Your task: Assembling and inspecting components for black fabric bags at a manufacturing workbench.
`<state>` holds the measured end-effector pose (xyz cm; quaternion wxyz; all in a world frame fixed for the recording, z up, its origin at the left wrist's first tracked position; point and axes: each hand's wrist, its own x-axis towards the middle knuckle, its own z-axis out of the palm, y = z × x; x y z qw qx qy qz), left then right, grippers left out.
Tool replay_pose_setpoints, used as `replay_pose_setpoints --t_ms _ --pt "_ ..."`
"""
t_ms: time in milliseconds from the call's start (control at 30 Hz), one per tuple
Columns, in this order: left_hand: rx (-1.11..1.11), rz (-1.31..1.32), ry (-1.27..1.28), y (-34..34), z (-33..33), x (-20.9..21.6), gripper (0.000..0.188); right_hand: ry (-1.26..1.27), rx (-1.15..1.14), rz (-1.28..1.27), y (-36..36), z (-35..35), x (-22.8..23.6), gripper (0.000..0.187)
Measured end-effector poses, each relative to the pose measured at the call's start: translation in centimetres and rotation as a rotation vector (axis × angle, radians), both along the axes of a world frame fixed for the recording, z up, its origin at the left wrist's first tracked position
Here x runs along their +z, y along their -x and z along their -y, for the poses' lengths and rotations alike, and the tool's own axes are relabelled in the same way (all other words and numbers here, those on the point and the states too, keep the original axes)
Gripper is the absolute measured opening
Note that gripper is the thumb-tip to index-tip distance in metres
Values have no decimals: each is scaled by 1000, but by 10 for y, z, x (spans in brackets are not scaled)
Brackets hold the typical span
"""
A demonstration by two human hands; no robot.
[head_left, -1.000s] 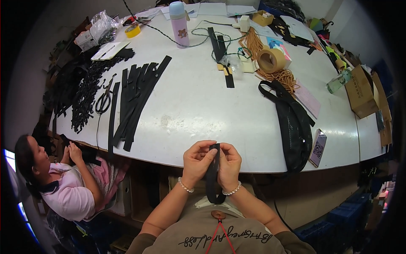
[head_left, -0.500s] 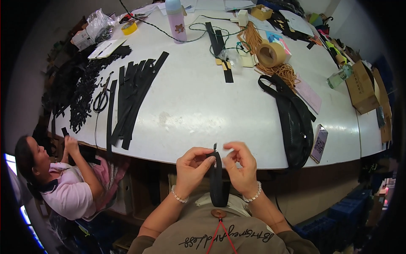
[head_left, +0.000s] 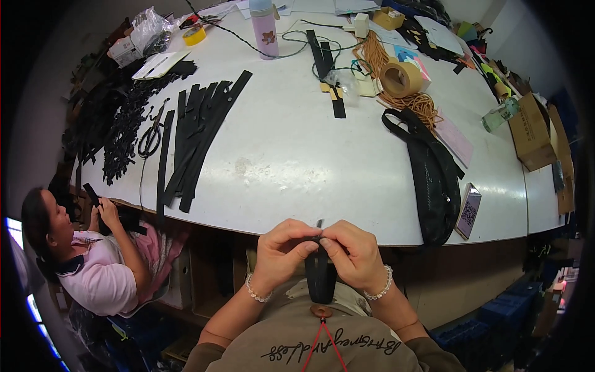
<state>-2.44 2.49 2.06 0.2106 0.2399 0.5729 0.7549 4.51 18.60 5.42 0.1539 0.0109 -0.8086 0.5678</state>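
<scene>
Close to my body, just off the table's front edge, a black zipper strip point(head_left: 321, 279) hangs down in a folded loop. My left hand point(head_left: 280, 251) pinches its top end between thumb and forefinger. My right hand point(head_left: 354, 251) pinches at the same spot, its fingertips touching those of the left. A small dark tab point(head_left: 320, 223) sticks up between the fingertips; the exact join is hidden by them. More black zipper strips point(head_left: 201, 136) lie fanned on the table to the left.
Scissors point(head_left: 150, 136) and a heap of small black pieces point(head_left: 124, 133) lie at the left, near a seated co-worker point(head_left: 102, 260) holding a black strip. On the right are a black bag point(head_left: 427, 180), a phone point(head_left: 469, 211), a tape roll point(head_left: 401, 79) and brown cord point(head_left: 416, 110). A bottle point(head_left: 264, 34) stands far back.
My right hand has come in from the right and closed at the strip's top end, beside my left fingers. The co-worker's black strip now shows longer.
</scene>
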Motion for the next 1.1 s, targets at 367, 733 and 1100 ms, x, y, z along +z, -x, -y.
replay_pose_setpoints --t_ms 367,733,1100 --pt "-17 17 -21 0 5 7 17 -102 17 -290 4 6 -4 6" --pt "33 135 -9 -8 3 9 19 -67 -71 -253 0 11 -13 6" --pt "53 106 -94 -9 5 -1 18 -202 -117 -429 0 14 -24 10"
